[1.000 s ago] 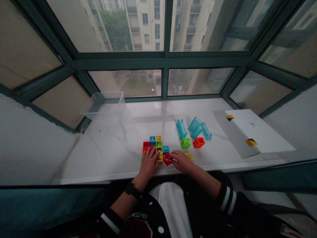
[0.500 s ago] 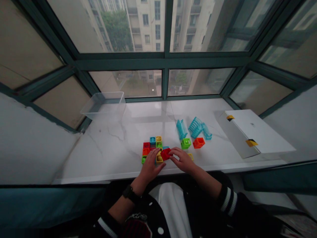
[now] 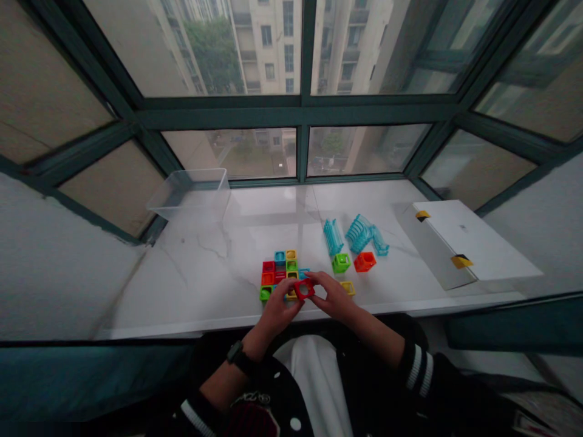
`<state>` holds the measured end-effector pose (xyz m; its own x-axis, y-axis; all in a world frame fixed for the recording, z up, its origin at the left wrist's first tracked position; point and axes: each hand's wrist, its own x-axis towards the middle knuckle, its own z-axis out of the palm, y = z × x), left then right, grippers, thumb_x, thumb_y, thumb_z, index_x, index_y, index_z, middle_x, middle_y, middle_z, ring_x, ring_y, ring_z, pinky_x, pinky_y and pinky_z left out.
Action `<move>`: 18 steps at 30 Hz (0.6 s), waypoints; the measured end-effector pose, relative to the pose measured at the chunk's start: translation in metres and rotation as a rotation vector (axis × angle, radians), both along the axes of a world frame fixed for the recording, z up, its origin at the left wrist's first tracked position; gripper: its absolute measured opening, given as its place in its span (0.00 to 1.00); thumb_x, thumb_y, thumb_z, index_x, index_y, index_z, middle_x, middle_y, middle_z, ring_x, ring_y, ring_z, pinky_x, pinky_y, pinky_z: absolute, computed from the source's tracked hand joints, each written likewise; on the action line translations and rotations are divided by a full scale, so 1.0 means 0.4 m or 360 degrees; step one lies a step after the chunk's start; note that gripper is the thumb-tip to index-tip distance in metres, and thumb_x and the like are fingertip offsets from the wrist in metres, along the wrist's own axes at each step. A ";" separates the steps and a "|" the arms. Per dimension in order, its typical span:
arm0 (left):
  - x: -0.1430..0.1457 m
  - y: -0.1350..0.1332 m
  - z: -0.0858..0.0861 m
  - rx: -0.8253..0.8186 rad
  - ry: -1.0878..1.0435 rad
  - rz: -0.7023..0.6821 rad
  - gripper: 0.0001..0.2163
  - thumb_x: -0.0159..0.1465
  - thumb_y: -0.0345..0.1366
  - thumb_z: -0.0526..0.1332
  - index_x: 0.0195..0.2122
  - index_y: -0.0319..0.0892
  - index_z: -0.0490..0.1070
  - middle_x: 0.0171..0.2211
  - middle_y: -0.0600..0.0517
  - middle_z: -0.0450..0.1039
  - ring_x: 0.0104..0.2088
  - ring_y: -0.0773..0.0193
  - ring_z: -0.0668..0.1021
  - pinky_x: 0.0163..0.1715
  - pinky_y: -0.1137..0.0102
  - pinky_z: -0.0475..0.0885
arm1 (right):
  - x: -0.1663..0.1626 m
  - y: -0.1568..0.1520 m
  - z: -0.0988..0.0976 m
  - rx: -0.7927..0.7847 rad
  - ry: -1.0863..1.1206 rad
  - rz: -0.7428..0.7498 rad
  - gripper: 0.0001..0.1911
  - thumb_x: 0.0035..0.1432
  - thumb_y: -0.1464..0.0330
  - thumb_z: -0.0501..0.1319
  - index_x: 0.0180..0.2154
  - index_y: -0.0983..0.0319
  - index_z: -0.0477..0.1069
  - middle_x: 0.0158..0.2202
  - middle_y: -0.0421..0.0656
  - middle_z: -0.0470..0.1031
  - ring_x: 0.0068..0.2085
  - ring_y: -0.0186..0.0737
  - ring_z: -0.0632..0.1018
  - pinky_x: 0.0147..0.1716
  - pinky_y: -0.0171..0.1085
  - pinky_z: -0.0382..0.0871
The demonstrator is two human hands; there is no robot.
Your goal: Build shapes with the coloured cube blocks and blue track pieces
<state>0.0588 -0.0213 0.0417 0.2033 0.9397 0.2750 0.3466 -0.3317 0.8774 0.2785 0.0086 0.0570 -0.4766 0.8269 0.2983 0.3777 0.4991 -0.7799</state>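
Both my hands hold one red square block (image 3: pixel 304 288) just above the white sill. My left hand (image 3: pixel 279 308) pinches its left side and my right hand (image 3: pixel 333 295) pinches its right side. Behind it lies a joined cluster of coloured square blocks (image 3: pixel 279 272) in red, blue, yellow, green and orange. A yellow block (image 3: pixel 348 287) lies just right of my right hand.
A loose green block (image 3: pixel 341 262) and orange block (image 3: pixel 365 261) sit further back, with blue ribbed track pieces (image 3: pixel 357 235) behind them. A clear plastic tub (image 3: pixel 192 192) stands at the back left, a white box (image 3: pixel 455 241) at the right. The sill's front edge (image 3: pixel 228 325) runs below my hands.
My right hand lifted the red block from the sill beside the cluster. My left hand left the cluster and now grips the block's other side.
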 end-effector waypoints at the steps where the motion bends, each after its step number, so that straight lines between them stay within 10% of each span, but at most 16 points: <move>1: 0.000 0.000 0.003 0.0007 -0.0005 -0.0003 0.18 0.64 0.35 0.66 0.56 0.46 0.71 0.54 0.44 0.76 0.55 0.54 0.78 0.58 0.56 0.76 | 0.000 0.001 -0.005 0.0003 0.0007 -0.0019 0.31 0.64 0.70 0.65 0.66 0.54 0.64 0.51 0.47 0.75 0.50 0.46 0.78 0.54 0.49 0.75; 18: 0.029 -0.006 -0.025 0.0140 0.0110 0.0129 0.20 0.64 0.34 0.67 0.58 0.47 0.70 0.56 0.44 0.75 0.57 0.52 0.77 0.56 0.55 0.77 | -0.008 -0.004 0.009 -0.0016 0.0006 -0.0042 0.37 0.57 0.68 0.71 0.66 0.54 0.65 0.60 0.50 0.70 0.61 0.51 0.73 0.63 0.52 0.69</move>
